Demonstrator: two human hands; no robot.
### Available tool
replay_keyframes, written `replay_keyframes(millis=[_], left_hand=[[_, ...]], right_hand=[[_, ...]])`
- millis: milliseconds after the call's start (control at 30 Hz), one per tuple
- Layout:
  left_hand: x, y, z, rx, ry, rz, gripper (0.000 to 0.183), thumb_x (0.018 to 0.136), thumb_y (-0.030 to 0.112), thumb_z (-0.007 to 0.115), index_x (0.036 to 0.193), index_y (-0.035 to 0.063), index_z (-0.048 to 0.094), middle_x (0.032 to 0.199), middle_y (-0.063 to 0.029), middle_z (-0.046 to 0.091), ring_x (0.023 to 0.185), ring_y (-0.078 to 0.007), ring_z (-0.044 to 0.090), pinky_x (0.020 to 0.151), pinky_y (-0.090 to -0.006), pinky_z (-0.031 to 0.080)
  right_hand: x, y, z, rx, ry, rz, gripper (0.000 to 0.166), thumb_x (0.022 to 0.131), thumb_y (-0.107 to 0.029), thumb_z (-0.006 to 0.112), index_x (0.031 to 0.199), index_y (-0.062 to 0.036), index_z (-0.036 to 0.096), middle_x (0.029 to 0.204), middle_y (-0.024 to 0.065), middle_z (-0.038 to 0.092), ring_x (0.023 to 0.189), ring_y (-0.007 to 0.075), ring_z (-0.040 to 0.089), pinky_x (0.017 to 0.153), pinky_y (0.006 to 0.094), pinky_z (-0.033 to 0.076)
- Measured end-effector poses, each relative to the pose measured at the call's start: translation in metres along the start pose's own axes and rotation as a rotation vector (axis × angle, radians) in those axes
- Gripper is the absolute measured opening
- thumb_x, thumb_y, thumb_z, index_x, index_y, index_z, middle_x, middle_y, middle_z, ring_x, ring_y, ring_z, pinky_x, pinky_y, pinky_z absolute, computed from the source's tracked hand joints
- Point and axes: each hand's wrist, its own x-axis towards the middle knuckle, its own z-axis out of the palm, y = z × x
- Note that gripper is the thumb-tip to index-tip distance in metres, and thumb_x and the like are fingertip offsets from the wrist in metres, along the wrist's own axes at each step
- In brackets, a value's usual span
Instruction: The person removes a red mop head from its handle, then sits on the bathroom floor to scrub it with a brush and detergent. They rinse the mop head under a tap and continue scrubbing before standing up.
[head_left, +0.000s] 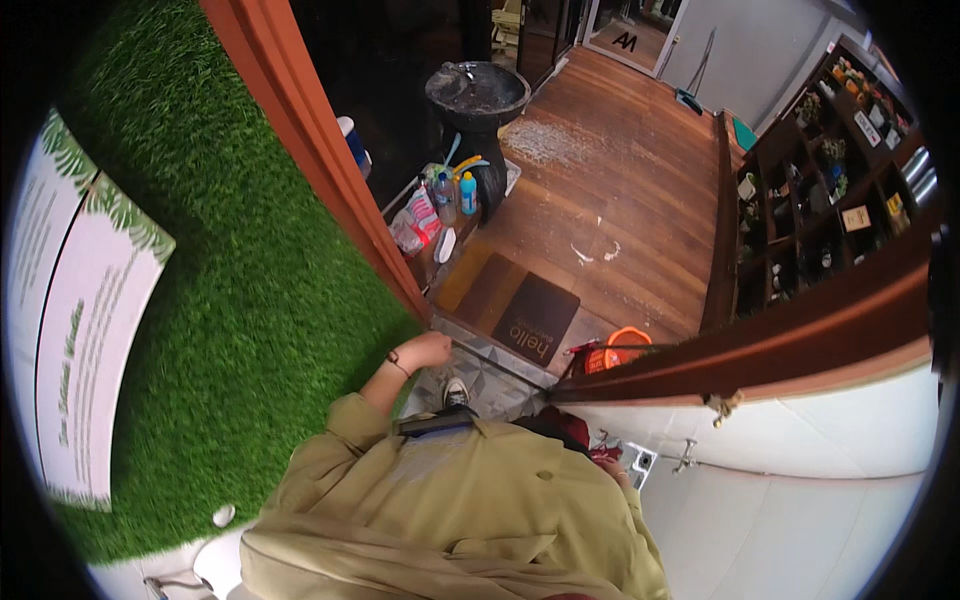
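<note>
My left hand (429, 350), a dark band at its wrist, is bent inward with the knuckles up beside the foot of the reddish-brown door frame (352, 202); its fingertips are hidden. Low on the other side, my right hand (613, 466) shows only in part beside a dark red cloth-like thing (606, 454); its grip cannot be made out. A dark sneaker with a white toe (455, 393) stands on grey patterned tiles (499, 375) at the threshold. Beyond lies a brown doormat (536, 315) bearing writing.
A dark stone basin (480, 97) stands beyond the doorway, with bottles (469, 193) and brushes beside its base. An orange basket (628, 346) sits near the right frame. Wooden shelves (727, 225) line the right. Artificial grass (247, 300) covers the left wall; a tap (684, 456) juts from white tiles.
</note>
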Motion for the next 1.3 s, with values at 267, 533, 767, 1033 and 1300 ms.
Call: replay_keyframes(millis=[267, 533, 767, 1033, 1300], left_hand=[[0.049, -0.067, -0.051, -0.391, 0.372, 0.015, 0.020, 0.079, 0.018, 0.056, 0.092, 0.0031, 0.053, 0.093, -0.0166, 0.054, 0.095, -0.0321, 0.052, 0.085, -0.0372, 0.042], [0.141, -0.103, -0.047, -0.894, 0.128, -0.062, 0.023, 0.086, 0.025, 0.055, 0.096, 0.0044, 0.057, 0.091, -0.0066, 0.059, 0.089, -0.0173, 0.053, 0.080, -0.0305, 0.043], [0.259, -0.170, -0.035, -1.316, 0.354, -0.527, 0.020, 0.087, 0.024, 0.057, 0.098, 0.0076, 0.058, 0.069, 0.0026, 0.054, 0.058, -0.0098, 0.050, 0.052, -0.0289, 0.042], [0.401, -0.314, -0.005, -0.510, 0.706, -0.633, 0.031, 0.071, 0.005, 0.059, 0.102, 0.0029, 0.053, 0.116, -0.0205, 0.049, 0.106, -0.0373, 0.047, 0.090, -0.0423, 0.040], [0.457, -0.390, -0.053, -0.350, 1.093, -0.858, 0.053, 0.068, 0.001, 0.060, 0.119, 0.0023, 0.043, 0.132, -0.0180, 0.035, 0.119, -0.0377, 0.036, 0.101, -0.0442, 0.031]], right_hand=[[0.137, -0.169, 0.033, 0.511, -0.281, -0.140, 0.028, 0.089, -0.026, 0.047, 0.113, -0.0147, 0.056, 0.093, 0.0011, 0.060, 0.084, 0.0174, 0.059, 0.068, 0.0358, 0.047], [0.172, -0.447, -0.029, 0.442, -0.298, -0.148, 0.032, 0.091, -0.030, 0.039, 0.116, -0.0162, 0.053, 0.103, 0.0038, 0.059, 0.099, 0.0196, 0.057, 0.079, 0.0353, 0.045], [0.425, -0.510, -0.033, 0.205, -0.565, -0.120, 0.033, 0.088, -0.025, 0.047, 0.119, -0.0133, 0.052, 0.104, 0.0048, 0.061, 0.092, 0.0200, 0.059, 0.078, 0.0395, 0.047], [0.665, -0.683, -0.003, -0.395, -0.213, -0.491, 0.011, 0.078, -0.009, 0.055, 0.086, -0.0076, 0.063, 0.072, 0.0066, 0.057, 0.064, 0.0166, 0.056, 0.051, 0.0339, 0.047], [0.788, -0.711, 0.182, -0.766, -0.146, -0.603, 0.052, 0.075, -0.029, 0.062, 0.121, -0.0070, 0.048, 0.107, 0.0231, 0.058, 0.098, 0.0347, 0.057, 0.085, 0.0399, 0.045]])
